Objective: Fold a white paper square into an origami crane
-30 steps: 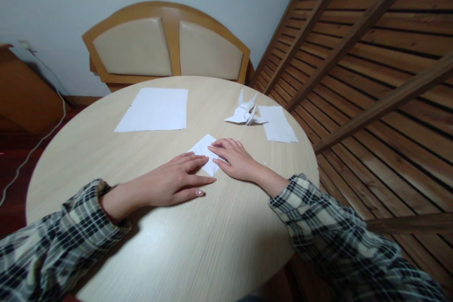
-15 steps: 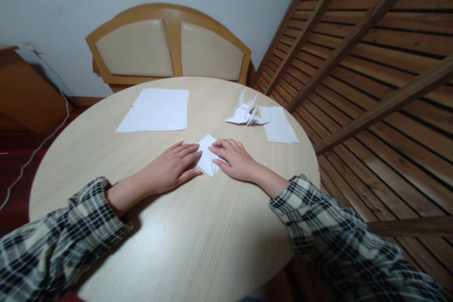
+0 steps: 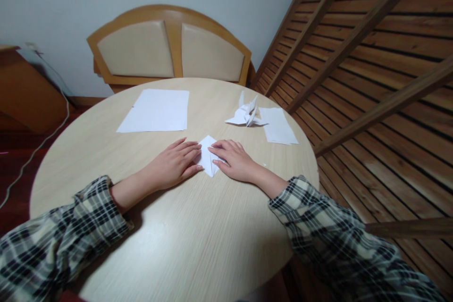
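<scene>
A small folded white paper [image 3: 207, 153], shaped like a diamond with creased flaps, lies flat on the round wooden table [image 3: 177, 245]. My left hand [image 3: 175, 164] rests at its left edge, palm down, with the fingertips touching the paper. From the right, my right hand [image 3: 235, 160] lies over the paper's right side, its thumb and index finger on the folded flap. The fingers of both hands are stretched out, and neither hand grips anything. Part of the paper is hidden under my right fingers.
White sheets [image 3: 157, 111] lie at the back left. Folded paper cranes [image 3: 246, 114] sit at the back right, beside narrower white sheets [image 3: 278, 125]. A padded headboard [image 3: 173, 42] stands behind the table, and a slatted wooden panel [image 3: 382, 80] rises on the right.
My left hand has shifted slightly to the right, further onto the paper's left edge. My right hand stays in nearly the same place.
</scene>
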`<state>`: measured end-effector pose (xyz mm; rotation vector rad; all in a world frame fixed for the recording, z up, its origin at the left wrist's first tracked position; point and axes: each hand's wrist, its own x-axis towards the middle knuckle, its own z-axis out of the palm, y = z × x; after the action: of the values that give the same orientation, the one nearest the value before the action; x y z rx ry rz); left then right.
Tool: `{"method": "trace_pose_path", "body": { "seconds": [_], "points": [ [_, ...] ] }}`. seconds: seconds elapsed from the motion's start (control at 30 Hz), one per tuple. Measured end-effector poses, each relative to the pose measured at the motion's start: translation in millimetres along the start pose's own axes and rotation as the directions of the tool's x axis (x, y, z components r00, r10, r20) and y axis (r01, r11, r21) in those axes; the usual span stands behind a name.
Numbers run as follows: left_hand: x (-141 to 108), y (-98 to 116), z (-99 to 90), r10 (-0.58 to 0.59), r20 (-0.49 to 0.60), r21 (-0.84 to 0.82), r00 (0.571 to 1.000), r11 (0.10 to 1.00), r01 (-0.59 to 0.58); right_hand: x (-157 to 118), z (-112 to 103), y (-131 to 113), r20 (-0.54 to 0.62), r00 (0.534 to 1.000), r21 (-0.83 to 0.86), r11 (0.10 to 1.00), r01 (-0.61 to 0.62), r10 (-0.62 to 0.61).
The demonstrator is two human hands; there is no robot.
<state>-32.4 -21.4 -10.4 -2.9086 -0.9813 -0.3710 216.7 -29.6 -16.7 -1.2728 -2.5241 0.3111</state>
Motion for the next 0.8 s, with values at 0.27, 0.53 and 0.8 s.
{"method": "trace_pose_path", "body": {
  "seconds": [0.27, 0.53, 0.8],
  "points": [
    [11.3, 7.1, 6.1, -0.008, -0.011, 0.085, 1.0, 0.996, 0.009, -0.6, -0.5, -1.4, 0.002, 1.0, 0.003, 1.0, -0.009, 0.009],
    [17.0, 11.0, 10.5, -0.077, -0.013, 0.107, 0.997, 0.991, 0.078, -0.6, -0.5, -1.6, -0.001, 1.0, 0.006, 1.0, -0.003, 0.003],
    [12.7, 23.3, 8.7, -0.125, -0.119, 0.204, 0.985, 0.968, 0.147, -1.3, -0.2, -1.0, -0.01, 1.0, 0.018, 1.0, -0.001, 0.002]
  ]
}}
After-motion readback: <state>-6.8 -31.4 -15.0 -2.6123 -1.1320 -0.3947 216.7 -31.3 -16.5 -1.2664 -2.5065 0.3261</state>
